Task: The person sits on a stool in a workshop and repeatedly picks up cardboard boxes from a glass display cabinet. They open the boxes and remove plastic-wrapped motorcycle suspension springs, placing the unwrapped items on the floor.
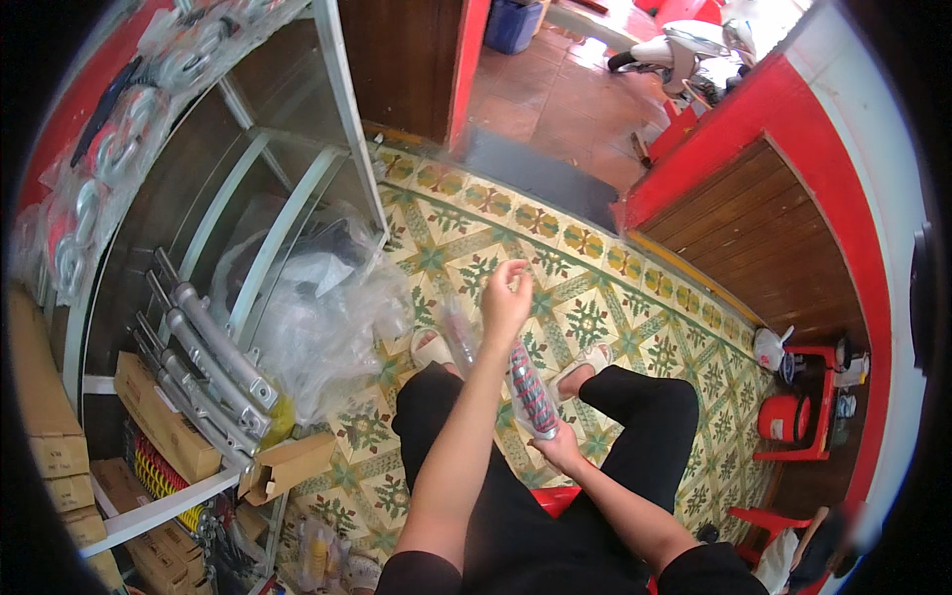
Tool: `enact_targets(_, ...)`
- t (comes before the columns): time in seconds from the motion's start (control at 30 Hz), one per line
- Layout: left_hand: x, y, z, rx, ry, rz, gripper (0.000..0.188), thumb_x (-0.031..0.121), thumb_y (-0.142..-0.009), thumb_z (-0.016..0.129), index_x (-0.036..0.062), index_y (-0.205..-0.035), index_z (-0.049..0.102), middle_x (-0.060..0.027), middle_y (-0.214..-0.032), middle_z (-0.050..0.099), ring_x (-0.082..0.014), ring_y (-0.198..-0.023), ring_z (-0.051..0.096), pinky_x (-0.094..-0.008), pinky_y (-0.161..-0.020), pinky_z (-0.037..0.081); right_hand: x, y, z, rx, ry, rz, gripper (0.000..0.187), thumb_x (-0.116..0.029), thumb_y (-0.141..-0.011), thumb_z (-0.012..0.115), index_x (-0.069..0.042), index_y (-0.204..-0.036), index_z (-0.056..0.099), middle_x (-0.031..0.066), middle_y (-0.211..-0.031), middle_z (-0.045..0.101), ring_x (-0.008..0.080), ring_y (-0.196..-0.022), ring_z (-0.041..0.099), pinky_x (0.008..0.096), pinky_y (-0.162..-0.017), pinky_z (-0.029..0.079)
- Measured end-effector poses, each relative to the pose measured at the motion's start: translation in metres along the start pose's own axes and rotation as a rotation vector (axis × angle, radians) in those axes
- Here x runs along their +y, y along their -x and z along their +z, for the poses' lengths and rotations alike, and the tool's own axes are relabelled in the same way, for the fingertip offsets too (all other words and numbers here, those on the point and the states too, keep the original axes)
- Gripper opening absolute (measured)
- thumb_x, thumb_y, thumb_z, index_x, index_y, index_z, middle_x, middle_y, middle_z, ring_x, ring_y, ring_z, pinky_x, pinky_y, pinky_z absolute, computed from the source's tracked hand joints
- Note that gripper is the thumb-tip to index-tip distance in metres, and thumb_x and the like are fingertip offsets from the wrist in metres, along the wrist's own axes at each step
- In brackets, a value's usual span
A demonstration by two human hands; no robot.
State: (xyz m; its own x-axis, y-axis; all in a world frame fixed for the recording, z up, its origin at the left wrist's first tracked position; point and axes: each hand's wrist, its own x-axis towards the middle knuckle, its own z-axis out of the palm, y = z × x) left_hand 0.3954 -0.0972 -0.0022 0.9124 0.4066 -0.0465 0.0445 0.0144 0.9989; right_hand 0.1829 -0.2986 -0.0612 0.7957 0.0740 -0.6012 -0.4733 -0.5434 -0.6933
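A shock absorber [533, 389] with a red coil spring, in clear plastic wrapping, stands out slanting between my knees. My right hand [561, 448] is closed around its near end. Its far end passes behind my left forearm. My left hand [508, 299] is raised beyond the shock absorber, fingers curled in. Whether something thin is pinched in them cannot be made out. A strip of clear plastic [459, 335] shows just left of my left wrist; I cannot tell what it is joined to.
At left, a metal-framed shelf holds grey fork tubes [213, 362], cardboard boxes [164, 416] and yellow and red springs [159, 471]. Crumpled clear plastic [312, 297] lies beside it. A red stool [813, 402] stands at right. Past the doorway is a motorbike [684, 55].
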Motion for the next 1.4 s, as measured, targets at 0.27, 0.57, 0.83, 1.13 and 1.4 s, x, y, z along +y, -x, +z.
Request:
enact_targets(0.27,0.011,0.025,0.032,-0.215,-0.211,-0.082,0.026,0.019,-0.083,0.064,0.0062,-0.106,0.063,-0.0141,-0.096,0.068,-0.0308,-0.093,0.066,-0.0384,-0.079,0.051,0.03,-0.084,0.062,0.002,-0.104,0.344,0.043,-0.024,-0.076,0.076,-0.002,-0.109,0.059,0.0067,-0.092,0.065,0.0177,-0.078,0.063,0.031,-0.061,0.05)
enact_targets(0.57,0.04,0.067,0.075,-0.521,-0.344,-0.011,0.028,0.015,-0.081,0.062,0.0028,-0.106,0.056,-0.0159,-0.095,0.059,-0.0339,-0.093,0.059,-0.0461,-0.078,0.048,0.073,-0.209,0.103,0.096,0.258,0.0,0.037,-0.019,-0.067,0.068,-0.002,-0.099,0.062,0.0207,-0.089,0.067,0.0376,-0.087,0.065,0.0428,-0.078,0.051)
enact_targets(0.83,0.037,0.091,0.096,-0.706,-0.495,0.09,0.036,0.015,-0.077,0.067,0.0011,-0.11,0.058,-0.0113,-0.09,0.056,-0.0273,-0.086,0.056,-0.0401,-0.07,0.044,0.097,-0.253,0.116,0.126,0.313,0.038,0.038,-0.016,-0.064,0.069,-0.001,-0.098,0.062,0.0229,-0.089,0.067,0.0396,-0.087,0.064,0.0446,-0.078,0.051)
enact_targets(1.13,0.022,0.106,0.103,-0.744,-0.73,0.185,0.035,0.014,-0.074,0.066,0.0047,-0.108,0.059,-0.0074,-0.088,0.057,-0.0221,-0.083,0.057,-0.0352,-0.069,0.043,0.113,-0.245,0.117,0.039,0.419,0.077,0.043,-0.024,-0.069,0.072,-0.004,-0.103,0.055,0.0244,-0.092,0.066,0.0425,-0.09,0.062,0.0482,-0.078,0.05)
enact_targets(1.4,0.016,0.118,0.111,-0.744,-0.848,0.26,0.018,0.013,-0.078,0.061,0.0094,-0.096,0.06,-0.0043,-0.084,0.059,-0.0193,-0.081,0.058,-0.0344,-0.069,0.043,0.149,-0.26,0.129,-0.19,0.284,0.212,0.073,-0.035,-0.068,0.078,-0.001,-0.123,0.044,0.0233,-0.118,0.058,0.0376,-0.11,0.058,0.0418,-0.093,0.046)
